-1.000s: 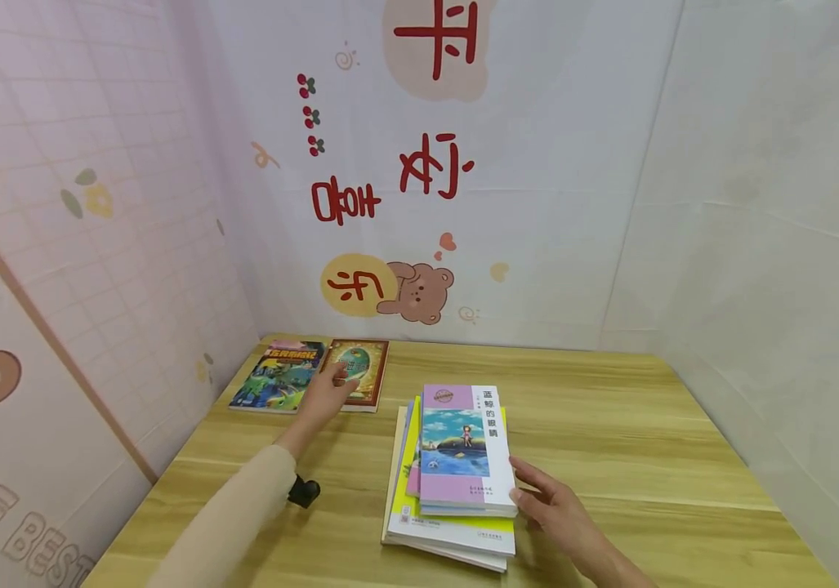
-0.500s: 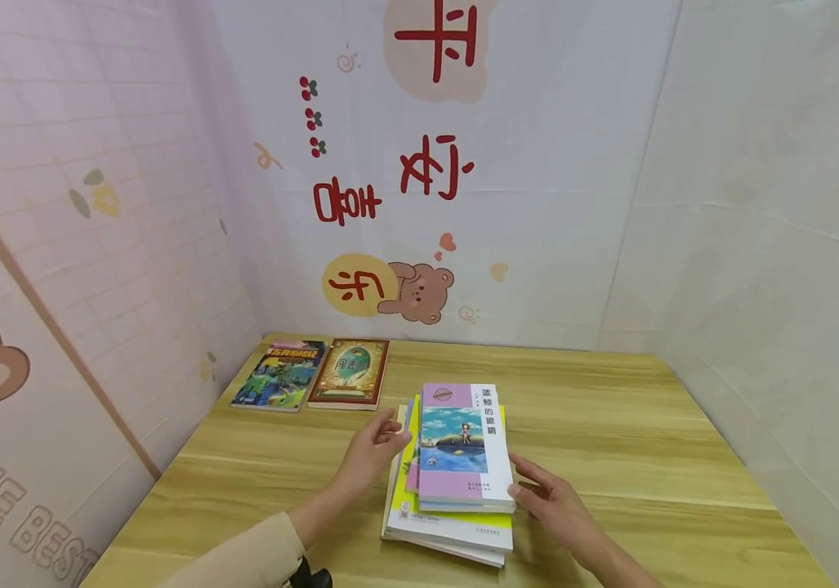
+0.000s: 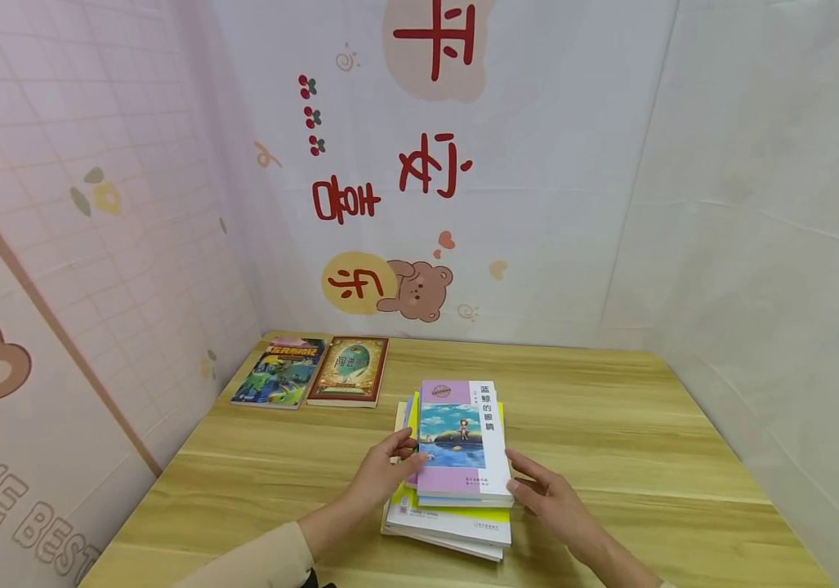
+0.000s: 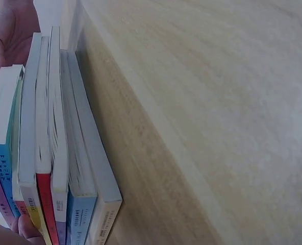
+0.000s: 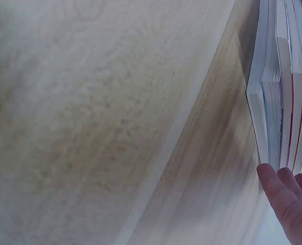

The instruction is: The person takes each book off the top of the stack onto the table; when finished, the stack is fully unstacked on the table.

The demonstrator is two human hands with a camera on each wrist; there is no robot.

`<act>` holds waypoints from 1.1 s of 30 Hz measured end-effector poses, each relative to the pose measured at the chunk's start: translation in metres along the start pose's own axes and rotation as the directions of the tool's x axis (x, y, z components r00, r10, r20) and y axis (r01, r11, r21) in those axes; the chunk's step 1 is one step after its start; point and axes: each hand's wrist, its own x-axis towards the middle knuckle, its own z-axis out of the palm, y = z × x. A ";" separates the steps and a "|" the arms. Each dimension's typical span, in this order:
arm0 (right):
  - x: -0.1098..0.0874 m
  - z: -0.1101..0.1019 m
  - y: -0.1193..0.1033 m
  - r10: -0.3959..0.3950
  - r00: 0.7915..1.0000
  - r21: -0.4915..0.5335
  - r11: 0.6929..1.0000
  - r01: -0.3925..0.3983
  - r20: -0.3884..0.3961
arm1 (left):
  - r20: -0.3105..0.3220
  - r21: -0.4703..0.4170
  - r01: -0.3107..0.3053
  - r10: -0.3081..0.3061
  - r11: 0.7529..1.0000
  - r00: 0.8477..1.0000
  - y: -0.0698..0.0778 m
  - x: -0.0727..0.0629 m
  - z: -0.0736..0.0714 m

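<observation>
A stack of several books rests on the wooden table, its uneven spines (image 4: 79, 219) showing in the left wrist view. On top lies a book with a pink, white and blue cover (image 3: 452, 437); below it a larger yellow-and-white book (image 3: 456, 523) juts out. My left hand (image 3: 378, 478) is at the stack's left side, fingertips against the upper spines and thumb by the top book's edge. On the opposite side, my right hand (image 3: 555, 502) has its thumb and forefinger at the top book's right edge. Its fingers (image 5: 278, 191) extend along the page edges in the right wrist view.
Two books lie flat side by side at the table's far left: a green-blue illustrated one (image 3: 279, 376) and one with a brown-and-gold border (image 3: 349, 371). Printed cloth walls (image 3: 537, 204) enclose the wooden table (image 3: 610, 408) at the back and both sides.
My left hand has come back from the brown-bordered book to the left side of the stack. That book is uncovered now. The right hand has stayed beside the stack.
</observation>
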 end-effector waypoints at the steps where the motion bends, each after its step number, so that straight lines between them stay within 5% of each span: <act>1: 0.000 0.001 0.000 -0.004 1.000 0.007 1.000 0.004 0.006 | 0.000 0.002 0.000 0.000 1.000 1.000 0.000 0.000 0.000; 18: 0.009 0.001 0.006 -0.028 1.000 -0.051 0.998 0.027 -0.014 | 0.048 -0.020 0.052 -0.051 0.998 0.998 0.005 -0.001 -0.002; 29: 0.021 -0.004 0.003 -0.031 0.997 -0.080 0.996 0.026 -0.064 | 0.024 -0.135 0.039 -0.036 0.990 0.999 0.004 -0.002 -0.006; 33: 0.027 -0.008 0.003 -0.024 0.999 -0.090 0.996 0.019 -0.049 | 0.063 -0.174 0.043 -0.032 0.984 0.997 0.002 -0.002 -0.010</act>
